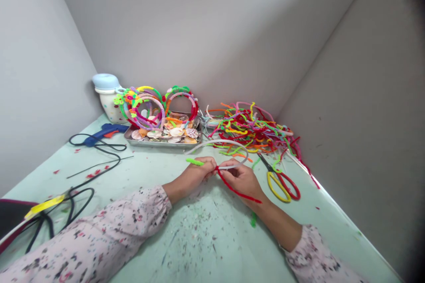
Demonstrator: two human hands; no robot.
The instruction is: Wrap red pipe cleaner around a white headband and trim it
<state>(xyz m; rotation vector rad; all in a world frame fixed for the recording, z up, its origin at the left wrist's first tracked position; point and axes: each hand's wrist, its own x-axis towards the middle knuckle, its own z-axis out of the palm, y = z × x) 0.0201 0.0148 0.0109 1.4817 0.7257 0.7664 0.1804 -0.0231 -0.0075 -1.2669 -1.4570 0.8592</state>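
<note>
A thin white headband curves above both hands, over the table. My left hand is closed around its near end, and a bright green fuzzy tip sticks out past the fingers. A red pipe cleaner is wound on the band between the two hands. Its loose tail slants down across my right hand. That hand is closed, with fingertips pinching the band beside the red winding. The exact grip is partly hidden by the fingers.
Scissors lie right of my right hand. Behind are a pile of pipe cleaners and a metal tray of shells with wrapped headbands. At left are a blue glue gun, black cables and a white cup.
</note>
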